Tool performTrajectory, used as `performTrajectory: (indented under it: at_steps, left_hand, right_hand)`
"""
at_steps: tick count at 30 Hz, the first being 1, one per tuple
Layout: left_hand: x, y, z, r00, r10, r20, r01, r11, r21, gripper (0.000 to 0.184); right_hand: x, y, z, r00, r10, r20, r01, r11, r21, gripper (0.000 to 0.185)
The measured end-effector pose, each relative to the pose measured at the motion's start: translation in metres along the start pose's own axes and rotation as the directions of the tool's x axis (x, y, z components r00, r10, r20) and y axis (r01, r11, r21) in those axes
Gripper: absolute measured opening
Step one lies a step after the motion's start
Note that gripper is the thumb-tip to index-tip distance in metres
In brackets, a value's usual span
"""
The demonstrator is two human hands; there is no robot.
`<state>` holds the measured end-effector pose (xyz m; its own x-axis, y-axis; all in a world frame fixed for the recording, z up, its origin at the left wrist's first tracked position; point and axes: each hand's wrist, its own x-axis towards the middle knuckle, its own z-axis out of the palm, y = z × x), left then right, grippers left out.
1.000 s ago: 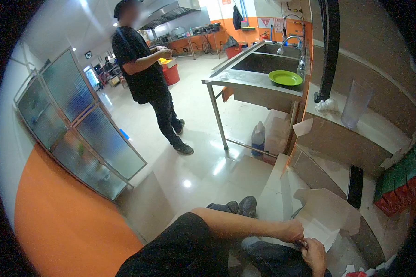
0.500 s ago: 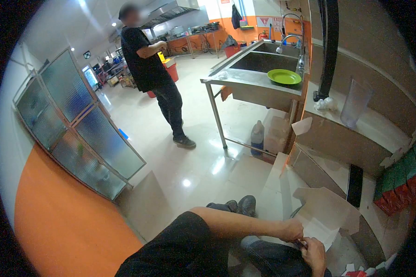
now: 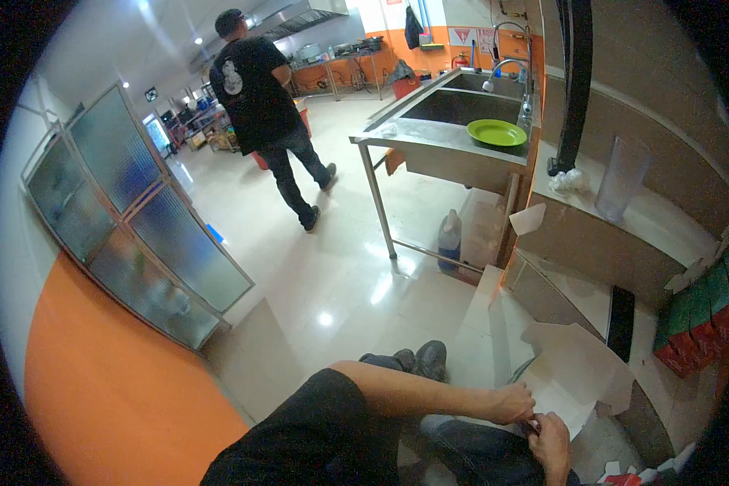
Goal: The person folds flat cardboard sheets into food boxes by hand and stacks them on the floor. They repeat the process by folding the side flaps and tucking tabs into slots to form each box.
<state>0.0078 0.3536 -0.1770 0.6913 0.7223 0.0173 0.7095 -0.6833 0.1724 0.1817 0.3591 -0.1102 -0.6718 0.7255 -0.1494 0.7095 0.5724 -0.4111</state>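
My left hand [image 3: 510,402] is closed, its fingertips pinched against those of my right hand [image 3: 549,444], at the lower right above my jeans. My right hand is closed too. Between the two sits something small and dark, too hidden to name. Just beyond my hands lies an open white cardboard box [image 3: 560,381] with its flaps spread.
A steel sink table [image 3: 429,149] bears a green plate [image 3: 496,133]. A clear plastic cup [image 3: 622,178] stands on the right ledge, near red and green packs [image 3: 697,324]. A person [image 3: 259,97] is on the floor ahead; a glass-paned frame [image 3: 138,211] stands left.
The other person has turned their back and stepped farther off. My hands have stayed together in almost the same place, with only slight finger movement.
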Motion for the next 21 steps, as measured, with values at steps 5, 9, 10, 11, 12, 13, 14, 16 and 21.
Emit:
performTrajectory:
  at_steps: [5, 9, 10, 11, 12, 13, 14, 16, 21]
  left_hand:
    - [-0.002, 0.0, -0.013, 1.0, -0.018, 0.025, 0.018, 1.0, -0.023, 0.011]
    - [-0.002, -0.007, -0.008, 1.0, 0.009, 0.01, -0.008, 0.997, -0.077, 0.011]
    - [-0.002, -0.01, -0.01, 1.0, 0.021, 0.021, -0.019, 0.996, -0.092, 0.01]
    - [-0.003, -0.011, -0.011, 1.0, 0.007, 0.011, -0.006, 0.996, -0.087, 0.01]
    - [-0.004, -0.011, -0.012, 1.0, -0.006, 0.001, 0.006, 0.997, -0.083, 0.01]
    - [-0.004, -0.011, -0.013, 1.0, -0.019, -0.01, 0.018, 0.997, -0.08, 0.01]
    - [-0.003, -0.013, -0.012, 0.999, -0.038, -0.021, 0.036, 0.997, -0.074, 0.009]
    - [0.0, -0.019, 0.006, 0.998, -0.046, -0.036, 0.043, 0.995, -0.09, 0.007]
    - [-0.013, -0.031, -0.027, 0.999, 0.021, 0.036, -0.012, 0.977, -0.213, 0.016]
  right_hand:
    - [0.0, 0.001, -0.002, 1.0, -0.022, -0.009, 0.022, 0.999, 0.048, 0.021]
    - [0.001, 0.009, -0.001, 0.998, -0.056, -0.005, 0.056, 0.998, -0.003, 0.025]
    - [0.001, 0.003, -0.007, 0.999, -0.051, -0.001, 0.051, 0.999, 0.008, 0.025]
    - [0.001, 0.0, -0.01, 0.999, -0.045, 0.005, 0.045, 0.999, 0.019, 0.024]
    - [0.001, 0.005, -0.008, 0.999, -0.039, -0.012, 0.04, 0.997, 0.061, 0.022]
    - [0.002, 0.013, -0.001, 0.999, -0.031, -0.026, 0.034, 0.994, 0.102, 0.02]
    - [0.002, 0.018, 0.005, 0.999, -0.02, -0.039, 0.026, 0.99, 0.142, 0.018]
    - [0.004, 0.016, 0.003, 0.998, -0.028, -0.059, 0.035, 0.992, 0.122, 0.017]
    - [0.005, 0.012, -0.006, 0.998, 0.053, -0.022, -0.05, 0.993, 0.103, 0.019]
